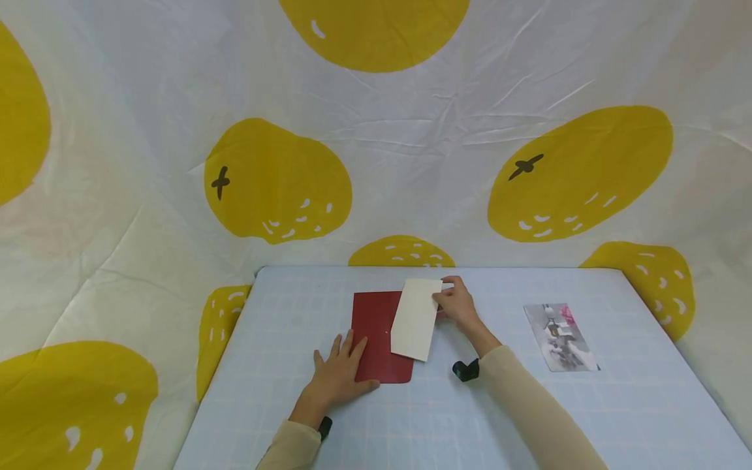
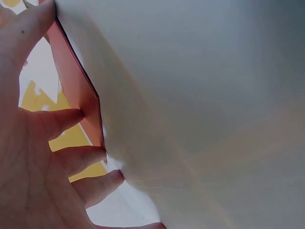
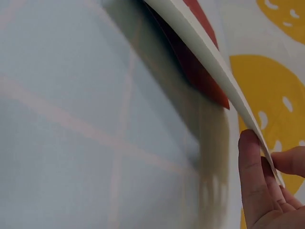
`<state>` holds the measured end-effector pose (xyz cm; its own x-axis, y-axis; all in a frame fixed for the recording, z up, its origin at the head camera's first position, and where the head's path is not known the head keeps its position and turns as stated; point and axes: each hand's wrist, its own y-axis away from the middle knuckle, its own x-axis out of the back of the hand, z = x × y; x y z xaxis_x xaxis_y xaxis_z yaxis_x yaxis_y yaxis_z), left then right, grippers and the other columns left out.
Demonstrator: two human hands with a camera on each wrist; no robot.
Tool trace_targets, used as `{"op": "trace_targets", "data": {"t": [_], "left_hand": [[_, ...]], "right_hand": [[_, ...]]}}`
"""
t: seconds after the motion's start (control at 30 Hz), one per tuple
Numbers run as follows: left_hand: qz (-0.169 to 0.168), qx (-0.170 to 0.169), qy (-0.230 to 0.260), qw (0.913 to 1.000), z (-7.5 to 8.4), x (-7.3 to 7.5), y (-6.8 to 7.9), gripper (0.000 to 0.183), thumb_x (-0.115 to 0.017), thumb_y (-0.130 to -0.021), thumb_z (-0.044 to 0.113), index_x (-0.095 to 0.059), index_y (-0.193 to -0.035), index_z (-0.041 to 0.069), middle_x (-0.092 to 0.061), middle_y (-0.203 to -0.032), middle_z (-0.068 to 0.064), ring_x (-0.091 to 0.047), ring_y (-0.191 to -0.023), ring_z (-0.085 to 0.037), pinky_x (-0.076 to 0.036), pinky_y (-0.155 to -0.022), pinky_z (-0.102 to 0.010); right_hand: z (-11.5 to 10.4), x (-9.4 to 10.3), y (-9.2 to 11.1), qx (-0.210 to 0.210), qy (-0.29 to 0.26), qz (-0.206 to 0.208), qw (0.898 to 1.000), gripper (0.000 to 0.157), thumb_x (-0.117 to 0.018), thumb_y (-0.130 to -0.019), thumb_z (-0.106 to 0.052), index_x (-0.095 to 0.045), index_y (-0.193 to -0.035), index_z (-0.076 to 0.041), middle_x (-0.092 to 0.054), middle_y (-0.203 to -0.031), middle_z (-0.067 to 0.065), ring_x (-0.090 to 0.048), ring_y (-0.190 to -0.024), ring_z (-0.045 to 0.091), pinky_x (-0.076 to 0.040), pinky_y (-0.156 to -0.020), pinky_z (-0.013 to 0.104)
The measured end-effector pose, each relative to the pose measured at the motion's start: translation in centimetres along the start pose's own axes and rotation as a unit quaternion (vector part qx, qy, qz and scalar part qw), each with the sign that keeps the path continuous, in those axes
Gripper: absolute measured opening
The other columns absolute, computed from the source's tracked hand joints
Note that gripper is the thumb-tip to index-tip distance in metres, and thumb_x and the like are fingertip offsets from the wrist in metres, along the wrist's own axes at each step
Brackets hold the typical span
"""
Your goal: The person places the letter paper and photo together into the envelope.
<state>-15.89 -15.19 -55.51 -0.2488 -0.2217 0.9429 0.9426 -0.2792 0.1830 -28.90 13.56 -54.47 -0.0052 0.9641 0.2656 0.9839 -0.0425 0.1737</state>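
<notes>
A flat red rectangular piece [image 1: 376, 339], like an envelope or sleeve with a rounded lower corner, lies on the table. My left hand [image 1: 339, 380] rests at its left side with fingers spread, the fingertips on its edge; the left wrist view shows the thumb [image 2: 35, 28] at that edge too. Between thumb and fingers my right hand [image 1: 461, 307] pinches the upper right edge of a plain white card [image 1: 416, 320]. That card is tilted over the right part of the red piece and hides it there. In the right wrist view the card [image 3: 217, 67] curves up off the cloth.
A picture postcard [image 1: 561, 337], greyish with a pink patch, lies on the right of the table. Light blue checked cloth [image 1: 282, 313] covers the tabletop. Behind hangs a white curtain [image 1: 411, 163] with yellow fruit prints. Black wrist cameras [image 1: 466, 371] sit on both wrists.
</notes>
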Motion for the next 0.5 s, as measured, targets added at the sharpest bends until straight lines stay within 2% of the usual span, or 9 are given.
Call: {"op": "trace_targets", "data": {"t": [0.27,0.5], "left_hand": [[0.004,0.0,-0.003,1.0,-0.1,-0.2,0.0,0.096,-0.071,-0.082,0.063,-0.033,-0.157,0.016,-0.023,-0.162,-0.017,-0.02,-0.146,-0.045,-0.018,-0.1,-0.081],[0.001,0.003,-0.003,1.0,-0.1,-0.2,0.0,0.096,-0.071,-0.082,0.063,-0.033,-0.157,0.016,-0.022,-0.163,-0.017,-0.019,-0.146,-0.044,-0.018,-0.1,-0.081]], "right_hand": [[0.7,-1.1,0.5,0.004,0.004,-0.013,1.0,0.05,-0.065,-0.094,-0.005,-0.041,-0.138,-0.001,-0.062,-0.101,0.02,-0.067,-0.069,0.023,-0.059,-0.061,0.039],[0.8,-1.7,0.9,0.005,0.003,-0.021,1.0,0.05,-0.066,-0.092,-0.002,-0.043,-0.136,-0.001,-0.065,-0.099,0.02,-0.068,-0.064,0.025,-0.059,-0.058,0.039]]}}
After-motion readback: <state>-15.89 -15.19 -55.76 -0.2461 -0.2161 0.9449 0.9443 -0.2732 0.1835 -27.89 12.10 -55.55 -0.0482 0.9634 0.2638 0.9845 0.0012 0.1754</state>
